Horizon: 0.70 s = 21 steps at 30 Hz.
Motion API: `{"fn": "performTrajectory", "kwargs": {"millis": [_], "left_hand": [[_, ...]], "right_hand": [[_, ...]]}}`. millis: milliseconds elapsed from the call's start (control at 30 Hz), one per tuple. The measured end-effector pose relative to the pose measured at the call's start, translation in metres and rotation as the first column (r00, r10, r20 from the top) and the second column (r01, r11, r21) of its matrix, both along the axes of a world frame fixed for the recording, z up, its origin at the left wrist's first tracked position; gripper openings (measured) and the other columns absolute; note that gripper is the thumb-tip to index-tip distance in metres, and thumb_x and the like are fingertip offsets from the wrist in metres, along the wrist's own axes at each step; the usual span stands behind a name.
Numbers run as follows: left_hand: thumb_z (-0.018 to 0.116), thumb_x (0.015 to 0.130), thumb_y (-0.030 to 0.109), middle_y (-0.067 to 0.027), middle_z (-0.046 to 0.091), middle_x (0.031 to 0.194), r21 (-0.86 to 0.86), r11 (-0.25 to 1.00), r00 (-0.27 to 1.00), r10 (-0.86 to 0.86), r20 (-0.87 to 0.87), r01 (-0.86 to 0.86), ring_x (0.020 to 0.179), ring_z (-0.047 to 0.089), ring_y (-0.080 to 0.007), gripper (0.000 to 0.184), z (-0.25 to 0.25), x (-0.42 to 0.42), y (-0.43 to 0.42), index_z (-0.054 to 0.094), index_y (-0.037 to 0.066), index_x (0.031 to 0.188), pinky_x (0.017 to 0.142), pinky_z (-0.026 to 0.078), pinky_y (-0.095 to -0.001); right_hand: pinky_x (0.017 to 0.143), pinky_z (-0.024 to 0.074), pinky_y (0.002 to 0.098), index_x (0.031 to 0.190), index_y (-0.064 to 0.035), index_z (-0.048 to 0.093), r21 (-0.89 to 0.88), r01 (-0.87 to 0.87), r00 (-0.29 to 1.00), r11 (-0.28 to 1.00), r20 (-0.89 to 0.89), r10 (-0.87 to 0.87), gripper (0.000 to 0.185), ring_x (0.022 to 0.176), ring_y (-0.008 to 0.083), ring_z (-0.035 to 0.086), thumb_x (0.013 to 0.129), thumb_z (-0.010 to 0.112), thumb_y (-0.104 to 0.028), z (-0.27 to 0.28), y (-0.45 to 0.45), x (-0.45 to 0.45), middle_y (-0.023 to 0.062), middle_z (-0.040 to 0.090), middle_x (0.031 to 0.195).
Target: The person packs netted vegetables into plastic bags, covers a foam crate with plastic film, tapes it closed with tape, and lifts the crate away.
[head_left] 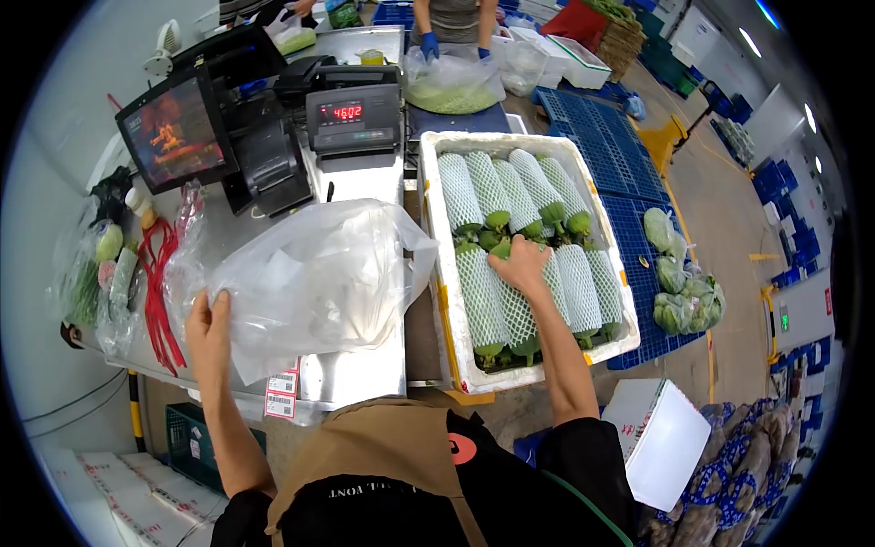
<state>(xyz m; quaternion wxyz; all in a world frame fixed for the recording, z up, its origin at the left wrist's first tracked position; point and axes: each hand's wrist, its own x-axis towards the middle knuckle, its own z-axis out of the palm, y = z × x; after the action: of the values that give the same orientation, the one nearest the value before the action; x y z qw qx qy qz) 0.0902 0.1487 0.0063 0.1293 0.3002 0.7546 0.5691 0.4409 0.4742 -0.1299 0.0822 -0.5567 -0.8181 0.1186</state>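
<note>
My left hand (pixel 210 326) is closed on the edge of a large clear plastic bag (pixel 319 273), pinched between thumb and fingers. The bag lies spread over the metal table, its far end reaching the box on the right. My right hand (pixel 525 264) reaches into a white foam box (pixel 439 301) with its fingers closed around the end of a green fruit (pixel 497 244), which they partly hide. Two rows of long green fruits in white foam net sleeves (pixel 483 296) fill this box; they look like papayas.
A scale display (pixel 351 114) and a screen (pixel 173 130) stand on the table (pixel 342 374), with red ties (pixel 159 292) to the left. Across from me, a person's blue-gloved hands (pixel 429 46) hold a bag of greens (pixel 453 87). Blue pallets (pixel 602 146) lie at right.
</note>
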Motion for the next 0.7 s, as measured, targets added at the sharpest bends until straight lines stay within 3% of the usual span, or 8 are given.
{"fn": "performTrajectory", "kwargs": {"millis": [100,200,300,400,533,600,633,700], "left_hand": [[0.056,0.090,0.022,-0.0038,0.057,0.075,-0.200,0.974,0.978,0.061,-0.198,-0.101,0.070,0.049,-0.0076,0.032,-0.001,0.001,-0.002,0.056,-0.003,0.110,0.065,0.041,-0.0237],[0.058,0.087,0.016,-0.0049,0.057,0.077,-0.283,0.953,0.991,0.077,-0.108,-0.105,0.071,0.050,-0.0101,0.032,0.002,0.004,-0.001,0.055,-0.003,0.112,0.066,0.042,-0.0250],[0.056,0.081,0.006,-0.0063,0.059,0.083,-0.092,0.987,0.986,0.121,-0.115,-0.132,0.073,0.053,-0.0121,0.034,-0.016,-0.010,0.006,0.052,-0.004,0.113,0.068,0.044,-0.0250],[0.046,0.075,-0.003,-0.0090,0.060,0.088,0.163,0.987,0.982,-0.023,0.185,-0.008,0.075,0.058,-0.0139,0.039,-0.021,-0.014,0.001,0.050,-0.007,0.113,0.068,0.046,-0.0241],[0.042,0.073,-0.004,-0.0095,0.060,0.092,0.250,0.958,0.909,0.026,0.415,-0.142,0.078,0.058,-0.0137,0.037,-0.020,-0.008,0.009,0.051,-0.005,0.109,0.071,0.047,-0.0248],[0.044,0.075,-0.002,-0.0071,0.059,0.091,0.288,0.940,0.869,0.018,0.495,-0.183,0.077,0.056,-0.0126,0.035,-0.024,-0.012,0.013,0.053,-0.004,0.108,0.069,0.046,-0.0240],[0.045,0.076,-0.001,-0.0058,0.059,0.091,0.302,0.933,0.849,0.007,0.528,-0.196,0.077,0.055,-0.0120,0.033,-0.023,-0.014,0.014,0.053,-0.004,0.108,0.068,0.045,-0.0236],[0.046,0.079,0.002,-0.0037,0.058,0.088,0.321,0.926,0.816,-0.026,0.578,-0.197,0.074,0.054,-0.0104,0.030,-0.017,-0.011,0.017,0.054,-0.002,0.108,0.066,0.045,-0.0232]], "right_hand": [[0.080,0.0341,0.0588,0.110,0.0035,0.049,0.110,0.029,0.980,0.993,-0.198,-0.006,0.062,0.093,0.0373,0.052,0.067,0.073,-0.033,-0.013,-0.012,-0.005,0.0211,0.055,0.091],[0.077,0.0435,0.0459,0.116,0.0014,0.048,0.285,-0.013,0.940,0.958,-0.323,0.109,0.063,0.091,0.0388,0.052,0.066,0.073,-0.028,-0.022,-0.013,0.000,0.0218,0.053,0.097],[0.082,0.0434,0.0439,0.117,0.0040,0.049,0.140,0.021,0.963,0.990,-0.270,0.017,0.063,0.098,0.0374,0.052,0.066,0.072,-0.027,-0.013,0.004,-0.010,0.0232,0.054,0.105],[0.084,0.0444,0.0424,0.113,0.0051,0.054,0.143,-0.014,0.960,0.990,-0.273,0.053,0.058,0.096,0.0365,0.055,0.066,0.071,-0.025,0.000,-0.004,-0.006,0.0240,0.057,0.104],[0.081,0.0464,0.0331,0.116,0.0065,0.054,0.109,0.044,0.810,0.993,-0.586,0.029,0.056,0.092,0.0258,0.059,0.069,0.071,-0.020,0.090,0.000,0.018,0.0178,0.060,0.105],[0.085,0.0474,0.0313,0.125,0.0053,0.050,0.105,0.103,0.601,0.989,-0.799,0.022,0.055,0.099,0.0226,0.060,0.077,0.069,-0.014,0.106,0.014,0.034,0.0176,0.058,0.114],[0.085,0.0485,0.0314,0.127,0.0059,0.047,0.067,0.040,0.346,0.997,-0.937,0.049,0.054,0.099,0.0228,0.060,0.079,0.066,-0.009,0.113,0.017,0.033,0.0182,0.058,0.115],[0.083,0.0505,0.0311,0.124,0.0059,0.049,-0.066,-0.149,-0.022,0.987,-0.997,-0.070,0.052,0.095,0.0215,0.061,0.081,0.062,-0.020,0.131,0.009,0.023,0.0179,0.059,0.112]]}}
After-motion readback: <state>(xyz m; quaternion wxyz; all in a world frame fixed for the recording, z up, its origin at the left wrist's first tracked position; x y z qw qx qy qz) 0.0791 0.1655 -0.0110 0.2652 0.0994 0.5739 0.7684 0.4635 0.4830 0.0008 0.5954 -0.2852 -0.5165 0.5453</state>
